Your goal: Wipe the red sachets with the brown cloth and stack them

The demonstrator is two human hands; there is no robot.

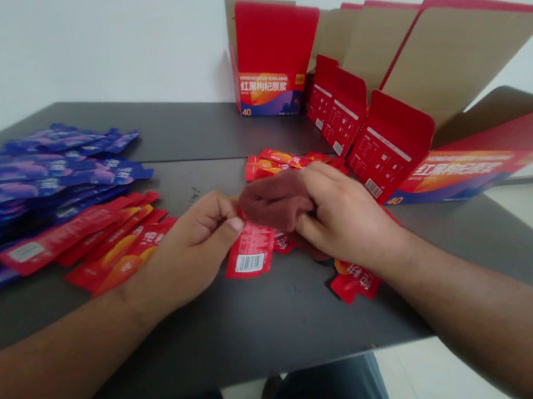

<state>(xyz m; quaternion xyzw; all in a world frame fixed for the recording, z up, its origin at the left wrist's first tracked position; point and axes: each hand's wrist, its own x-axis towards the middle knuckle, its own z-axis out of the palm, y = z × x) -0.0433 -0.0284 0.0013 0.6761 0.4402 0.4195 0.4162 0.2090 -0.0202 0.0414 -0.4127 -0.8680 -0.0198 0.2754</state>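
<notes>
Brown cloth (274, 201) is bunched in my right hand (337, 215), fingers curled tight around it. My left hand (198, 247) is closed too, thumb and forefinger pinching the upper left edge of a red sachet (253, 245). That sachet sits between my hands, nearer the left, its long axis running towards me, barcode end closest, its top under the cloth. Leftward lie more red packets (67, 234) and a heap of blue packets (39, 171). All rest on a dark grey table (209, 350); beyond my right hand stand open cartons (264, 88), before a white wall (120, 40).
</notes>
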